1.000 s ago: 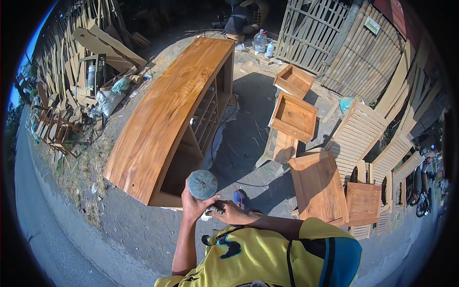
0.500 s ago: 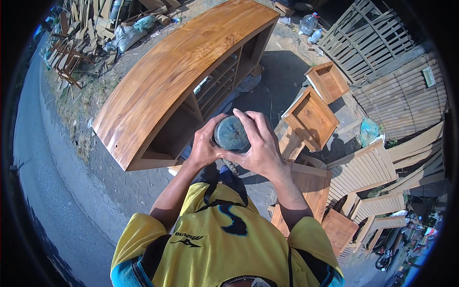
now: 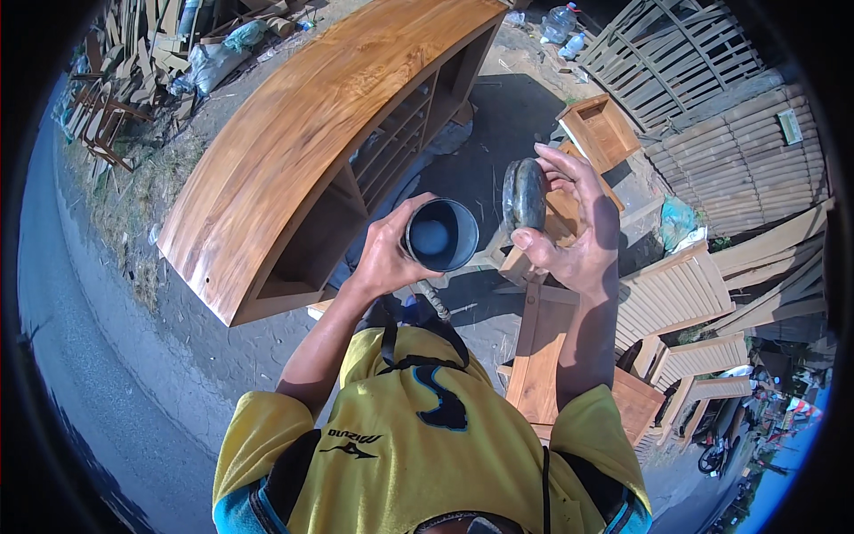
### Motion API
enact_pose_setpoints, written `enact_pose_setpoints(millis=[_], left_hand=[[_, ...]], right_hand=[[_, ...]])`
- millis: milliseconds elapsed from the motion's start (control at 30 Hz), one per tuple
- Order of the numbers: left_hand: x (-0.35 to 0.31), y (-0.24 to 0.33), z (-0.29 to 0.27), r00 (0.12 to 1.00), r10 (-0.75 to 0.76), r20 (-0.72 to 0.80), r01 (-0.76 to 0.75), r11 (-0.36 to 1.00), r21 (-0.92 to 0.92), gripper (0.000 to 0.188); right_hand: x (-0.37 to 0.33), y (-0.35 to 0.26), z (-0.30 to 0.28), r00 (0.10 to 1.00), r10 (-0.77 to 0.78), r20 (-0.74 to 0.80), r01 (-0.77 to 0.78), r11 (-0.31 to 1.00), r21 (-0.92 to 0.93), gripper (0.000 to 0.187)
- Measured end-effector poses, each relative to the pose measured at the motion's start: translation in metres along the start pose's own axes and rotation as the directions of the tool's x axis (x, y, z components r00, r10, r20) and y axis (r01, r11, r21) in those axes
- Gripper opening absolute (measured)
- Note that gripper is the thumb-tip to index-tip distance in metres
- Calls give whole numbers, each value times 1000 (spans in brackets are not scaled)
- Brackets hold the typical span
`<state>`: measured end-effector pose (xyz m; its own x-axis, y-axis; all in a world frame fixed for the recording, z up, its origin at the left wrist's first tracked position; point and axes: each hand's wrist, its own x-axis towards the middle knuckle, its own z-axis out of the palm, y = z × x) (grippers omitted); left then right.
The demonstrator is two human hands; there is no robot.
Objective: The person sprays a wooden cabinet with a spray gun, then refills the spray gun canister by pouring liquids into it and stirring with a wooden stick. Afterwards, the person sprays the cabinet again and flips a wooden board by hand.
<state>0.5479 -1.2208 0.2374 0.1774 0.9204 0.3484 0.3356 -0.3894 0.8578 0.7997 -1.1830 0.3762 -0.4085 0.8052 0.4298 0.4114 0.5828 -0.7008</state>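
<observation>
My left hand (image 3: 385, 254) wraps round a dark, round canister (image 3: 464, 230) with its mouth facing up at me. A pale round patch shows down inside it; what that is I cannot tell. Off to the right, my right hand (image 3: 587, 236) grips a thick, scuffed, dark round lid (image 3: 523, 196) between thumb and fingers. The lid is turned on its edge, apart from the canister's rim. Just beyond my left hand stands a long, low wooden cabinet (image 3: 329, 98) with a glossy brown top and open compartments.
On the right are wooden drawers (image 3: 602, 132), a brown wooden panel (image 3: 543, 356) and slatted wooden pieces (image 3: 676, 298). A slatted bamboo panel (image 3: 743, 156) lies behind them. Scrap wood (image 3: 147, 40) and a white sack (image 3: 213, 67) are at far left, beside a paved road (image 3: 80, 356).
The lid has come off the canister. My right hand has moved right with it and tipped it on edge, while my left hand keeps the canister, now showing its inside.
</observation>
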Motion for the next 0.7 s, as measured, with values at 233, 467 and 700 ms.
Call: enact_pose_setpoints(millis=[233, 467, 700], left_hand=[[7, 4, -3, 1000, -3, 22, 3, 1000, -12, 100], [18, -12, 18, 980, -119, 162, 133, 988, -75, 130], [68, -32, 51, 937, -32, 347, 117, 967, -226, 147]], right_hand=[[-10, -9, 15, 999, -47, -3, 47, 999, 20, 75], [-23, 47, 30, 971, 223, 80, -237, 928, 286, 69], [12, 155, 29, 798, 250, 548, -554, 661, 506, 91]])
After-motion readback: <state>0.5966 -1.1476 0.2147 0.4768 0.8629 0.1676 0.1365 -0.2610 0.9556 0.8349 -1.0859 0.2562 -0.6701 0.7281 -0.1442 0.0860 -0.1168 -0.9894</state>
